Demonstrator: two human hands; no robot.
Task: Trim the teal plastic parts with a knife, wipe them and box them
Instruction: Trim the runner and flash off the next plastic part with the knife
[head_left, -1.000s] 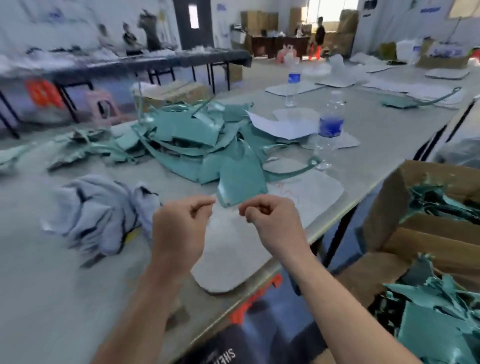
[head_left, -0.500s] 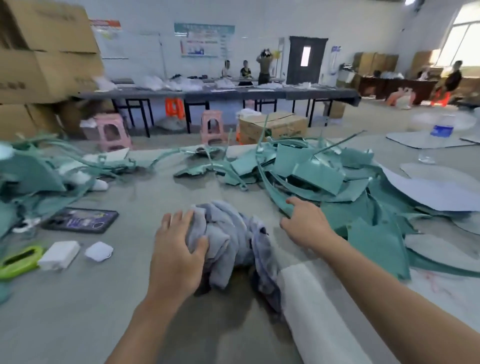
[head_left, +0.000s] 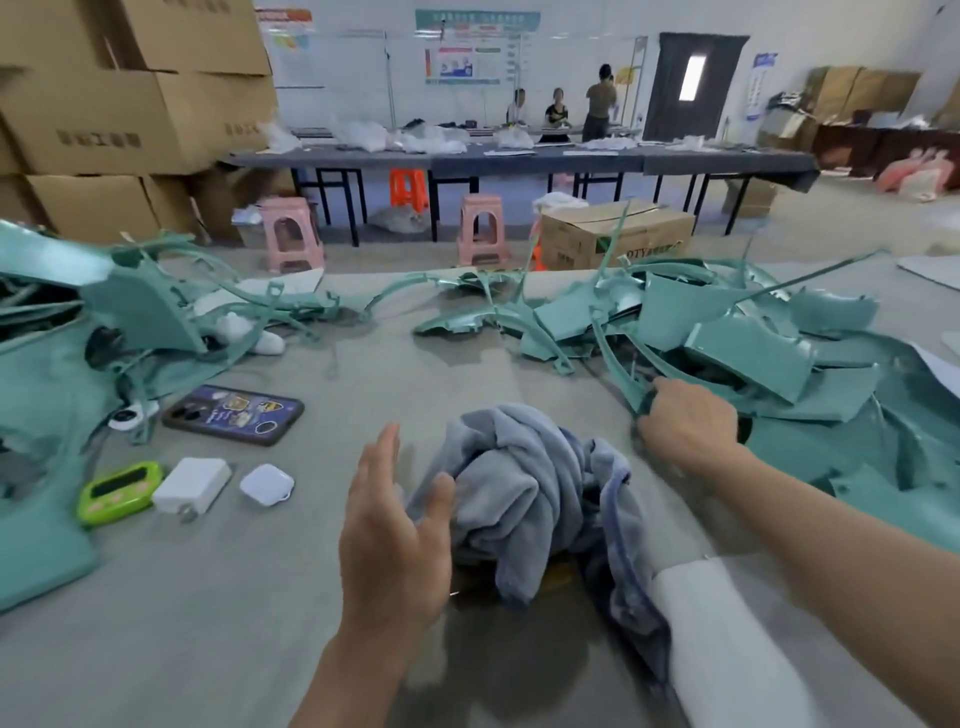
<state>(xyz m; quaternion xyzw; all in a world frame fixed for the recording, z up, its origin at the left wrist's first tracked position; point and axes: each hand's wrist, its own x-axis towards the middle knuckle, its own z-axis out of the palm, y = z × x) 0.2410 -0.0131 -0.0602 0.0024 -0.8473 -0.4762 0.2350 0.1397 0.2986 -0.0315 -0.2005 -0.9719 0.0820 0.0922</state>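
From the head camera, looking forward and down across the grey work table (head_left: 260, 597), I see my right hand (head_left: 691, 421) closed around the near end of a thin curved teal strip (head_left: 615, 358), fingers curled over it at the edge of the teal parts pile (head_left: 727, 343) on my right. The strip's long axis runs away from the grip, up and slightly left towards the far edge of the table, so I judge a pull straight back towards me would free it, though other pieces overlap it further up and may drag along. My left hand (head_left: 395, 525) is spread, fingers apart, holding nothing, its thumb touching the crumpled grey-blue cloth (head_left: 524, 493) that lies between the two hands; that hand is the nearer one for the wiping step. The parts look like rigid moulded plastic, glossy, some flat panels, some narrow ribs with ragged edges. The cloth is soft, fleecy and bunched. A second heap of teal parts (head_left: 130, 306) lies at left, beyond a phone (head_left: 234, 415), a green timer (head_left: 119, 491) and a white charger (head_left: 192, 483). I can see no knife here.
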